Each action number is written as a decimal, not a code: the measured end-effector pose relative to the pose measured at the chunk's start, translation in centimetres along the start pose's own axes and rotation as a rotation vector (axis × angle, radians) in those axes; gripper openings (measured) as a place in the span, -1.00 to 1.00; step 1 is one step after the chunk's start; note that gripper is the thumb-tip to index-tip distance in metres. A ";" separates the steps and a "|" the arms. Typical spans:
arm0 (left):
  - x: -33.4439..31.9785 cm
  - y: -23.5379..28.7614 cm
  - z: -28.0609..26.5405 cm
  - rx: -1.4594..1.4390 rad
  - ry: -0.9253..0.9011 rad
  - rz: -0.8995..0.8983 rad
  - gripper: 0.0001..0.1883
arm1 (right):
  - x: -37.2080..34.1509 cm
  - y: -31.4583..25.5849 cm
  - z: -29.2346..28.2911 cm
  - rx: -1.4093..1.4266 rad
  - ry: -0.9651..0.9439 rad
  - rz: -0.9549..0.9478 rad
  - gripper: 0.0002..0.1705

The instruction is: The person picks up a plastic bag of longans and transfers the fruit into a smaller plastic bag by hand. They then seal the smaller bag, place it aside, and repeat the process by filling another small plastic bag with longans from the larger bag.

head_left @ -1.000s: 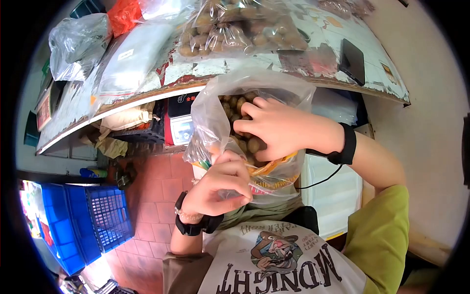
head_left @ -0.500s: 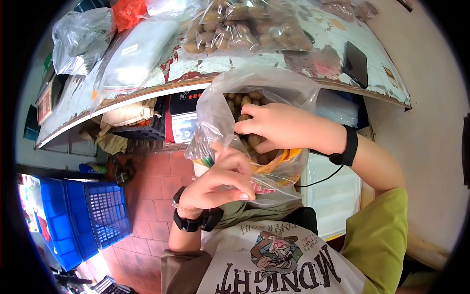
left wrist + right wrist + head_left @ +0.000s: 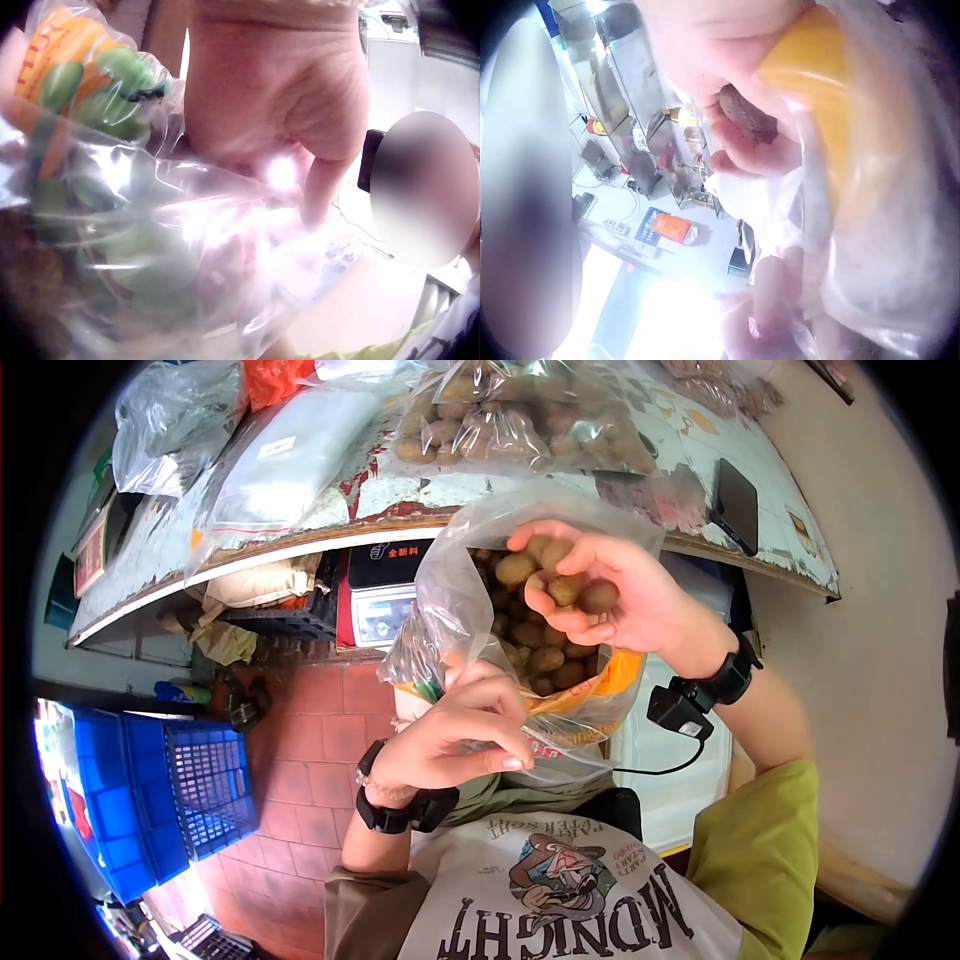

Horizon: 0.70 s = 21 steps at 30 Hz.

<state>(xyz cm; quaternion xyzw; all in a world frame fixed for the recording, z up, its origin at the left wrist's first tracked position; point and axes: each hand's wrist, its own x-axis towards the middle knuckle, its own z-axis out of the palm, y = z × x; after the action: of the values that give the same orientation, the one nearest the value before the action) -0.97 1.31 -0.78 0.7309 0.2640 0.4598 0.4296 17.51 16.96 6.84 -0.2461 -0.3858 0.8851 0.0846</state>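
A clear plastic bag (image 3: 447,585) with orange and green print stands open in front of the person, and small round brown fruits (image 3: 546,659) fill its inside. My right hand (image 3: 645,600) is turned palm up over the bag's mouth, fingers curled round several of these fruits (image 3: 598,596). In the right wrist view one rough brown fruit (image 3: 746,116) shows between the fingers. At the near left side of the bag, my left hand (image 3: 440,738) grips the plastic, its thumb stretched along the near side. The left wrist view shows its fingers partly hidden behind shiny plastic (image 3: 150,240).
Bagged brown fruits (image 3: 520,430) lie on the worn table (image 3: 400,495), with flat clear bags (image 3: 285,465) at left and a phone (image 3: 735,505) at right. A scale (image 3: 383,615) stands below the table edge. Blue crates (image 3: 205,785) are on the left floor.
My right hand has come up from among the fruits in the bag and turned palm up, now holding several. The left hand stays at the bag's near side.
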 end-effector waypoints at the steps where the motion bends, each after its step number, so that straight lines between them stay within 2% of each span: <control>1: 0.0 0.0 0.0 0.007 0.003 0.002 -0.96 | 0.1 0.2 -0.1 -0.023 0.038 0.001 -0.65; 5: 0.0 0.0 0.0 0.013 0.002 0.002 -0.95 | 0.6 0.6 -1.0 -0.033 0.101 0.060 -0.73; 9: 0.0 0.0 0.0 0.013 0.004 0.004 -0.95 | -0.2 0.4 -0.3 -0.106 0.084 0.072 -0.73; 12: 0.0 0.1 0.0 0.010 0.007 0.006 -0.95 | -2.2 0.8 2.1 -0.123 0.069 0.036 -0.71; 15: 0.0 0.1 0.0 -0.002 0.006 0.004 -0.95 | -4.7 1.9 4.3 -0.062 0.134 -0.048 -0.71; 17: 0.0 0.0 -0.1 0.013 0.005 0.012 -0.94 | -6.7 2.6 5.0 -0.031 0.082 -0.084 -0.66; 18: 0.1 -0.1 0.0 0.012 0.007 0.013 -0.94 | -7.6 2.9 4.6 -0.078 -0.023 -0.045 -0.63; 20: 0.1 -0.2 0.0 0.002 0.014 0.034 -0.94 | -8.4 3.5 4.8 -0.269 -0.075 0.070 -0.64; 21: 0.0 -0.2 -0.1 0.001 0.016 0.029 -0.94 | -8.3 4.3 4.7 -0.265 -0.079 0.073 -0.64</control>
<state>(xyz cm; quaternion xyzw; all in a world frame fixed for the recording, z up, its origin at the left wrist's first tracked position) -1.02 1.45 -0.92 0.7311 0.2572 0.4717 0.4204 22.56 8.21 9.55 -0.2341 -0.4930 0.8379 0.0040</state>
